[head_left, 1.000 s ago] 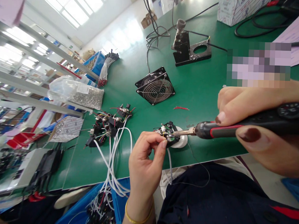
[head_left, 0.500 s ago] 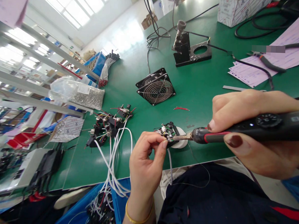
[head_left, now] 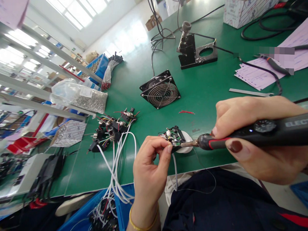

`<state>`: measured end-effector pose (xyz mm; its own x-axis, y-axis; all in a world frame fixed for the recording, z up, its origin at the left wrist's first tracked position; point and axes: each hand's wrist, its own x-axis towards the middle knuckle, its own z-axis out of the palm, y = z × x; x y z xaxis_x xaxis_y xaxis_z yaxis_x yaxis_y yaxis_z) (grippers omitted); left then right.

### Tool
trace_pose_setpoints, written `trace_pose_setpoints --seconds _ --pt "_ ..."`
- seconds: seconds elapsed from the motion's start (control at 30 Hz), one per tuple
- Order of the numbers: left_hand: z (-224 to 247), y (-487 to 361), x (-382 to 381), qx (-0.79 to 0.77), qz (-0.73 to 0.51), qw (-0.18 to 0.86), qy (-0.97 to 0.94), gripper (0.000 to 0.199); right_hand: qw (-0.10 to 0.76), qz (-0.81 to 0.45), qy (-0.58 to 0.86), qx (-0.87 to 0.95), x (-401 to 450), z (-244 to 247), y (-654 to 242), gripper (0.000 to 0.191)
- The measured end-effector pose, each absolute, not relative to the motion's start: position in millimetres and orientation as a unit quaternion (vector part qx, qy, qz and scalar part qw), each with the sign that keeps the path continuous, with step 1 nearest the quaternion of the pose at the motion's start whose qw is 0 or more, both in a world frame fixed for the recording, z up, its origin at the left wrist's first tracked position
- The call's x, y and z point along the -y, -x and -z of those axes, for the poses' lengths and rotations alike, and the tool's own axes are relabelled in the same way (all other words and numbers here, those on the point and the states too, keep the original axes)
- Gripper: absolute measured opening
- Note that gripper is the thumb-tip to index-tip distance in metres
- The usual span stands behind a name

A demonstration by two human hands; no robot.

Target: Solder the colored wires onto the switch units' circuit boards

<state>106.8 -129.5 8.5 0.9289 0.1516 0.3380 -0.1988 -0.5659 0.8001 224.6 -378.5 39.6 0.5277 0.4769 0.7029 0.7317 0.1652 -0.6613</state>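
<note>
The step in hand appears to be work with the iron (head_left: 279, 135) at the edge of the board (head_left: 177, 139), which sits at the near side of the green surface (head_left: 208, 83), overlapping a white disc (head_left: 188, 136) at its 3 o'clock. Clocking everything from the board, the left hand (head_left: 150, 162) comes in from 7 o'clock, its fingers (head_left: 164, 159) pinched at the board's edge, seemingly grasping it, though the exact part between them is hidden. The right hand (head_left: 260, 110) is at 3 o'clock, its fingers (head_left: 243, 154) clenched around the iron's handle, where 1 small light glows. The tip reaches the board's 4 o'clock edge; whether it touches, I cannot tell. A white cable (head_left: 175, 170) hangs at 6 o'clock, red wires (head_left: 186, 112) lie at 1 o'clock, the fan (head_left: 162, 94) is at 11 o'clock, the stand (head_left: 188, 52) is farther off at 12 o'clock, and a heap of units (head_left: 115, 126) lies at 9 o'clock. In my judgement, the next move calls for a steady board and fine control of the tip, with small wrist turns rather than pushes, and care to spare the nearby left fingers from likely heat.
</note>
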Motion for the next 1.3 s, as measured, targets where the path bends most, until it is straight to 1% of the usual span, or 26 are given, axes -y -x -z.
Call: trace_pose_setpoints --seconds 0.27,0.43,0.53,0.67,0.73,0.8,0.83,0.9,0.93,0.97,1.03,1.1,1.17,1.23,1.3 --pt "-7 -107 128 0.02 -0.187 0.471 -0.862 0.015 0.634 0.093 0.617 0.458 381 -41 -222 0.019" --pt "-7 -107 128 0.017 -0.185 0.473 -0.861 0.014 0.649 0.142 0.612 0.428 376 -38 -218 0.016" --pt "-7 -107 128 0.015 -0.182 0.474 -0.861 0.013 0.628 0.158 0.623 0.438 371 -35 -222 0.011" --pt "-5 -107 127 0.013 -0.18 0.477 -0.861 0.012 0.599 0.186 0.646 0.435 359 -22 -229 0.018" --pt "-4 -106 127 0.012 -0.18 0.477 -0.86 0.012 0.592 0.139 0.663 0.436 352 -11 -231 0.017" --pt "-3 -105 127 0.014 -0.178 0.475 -0.861 0.011 0.563 0.075 0.684 0.458 346 0 -231 0.019" --pt "-3 -105 127 0.015 -0.179 0.473 -0.863 0.01 0.543 0.055 0.692 0.471 344 4 -230 0.024" --pt "-5 -104 125 0.015 -0.189 0.46 -0.867 0.005 0.508 0.037 0.7 0.501 340 12 -228 0.042" --pt "-5 -103 123 0.013 -0.202 0.449 -0.871 0.007 0.498 0.04 0.697 0.515 339 15 -227 0.049" --pt "-6 -103 120 0.01 -0.217 0.432 -0.875 0.016 0.493 0.045 0.691 0.527 337 18 -227 0.053" --pt "-4 -101 112 0.01 -0.234 0.387 -0.892 0.041 0.491 0.046 0.68 0.543 336 22 -226 0.051" --pt "1 -99 103 0.01 -0.22 0.344 -0.913 0.065 0.491 0.038 0.68 0.544 335 24 -226 0.049" --pt "10 -98 96 0.006 -0.181 0.321 -0.93 0.079 0.49 0.036 0.682 0.542 336 26 -227 0.048" --pt "19 -99 95 -0.003 -0.15 0.332 -0.931 0.081 0.493 0.04 0.678 0.544 336 28 -228 0.047" --pt "25 -101 98 -0.009 -0.135 0.364 -0.922 0.072 0.494 0.043 0.674 0.548 336 31 -228 0.044"
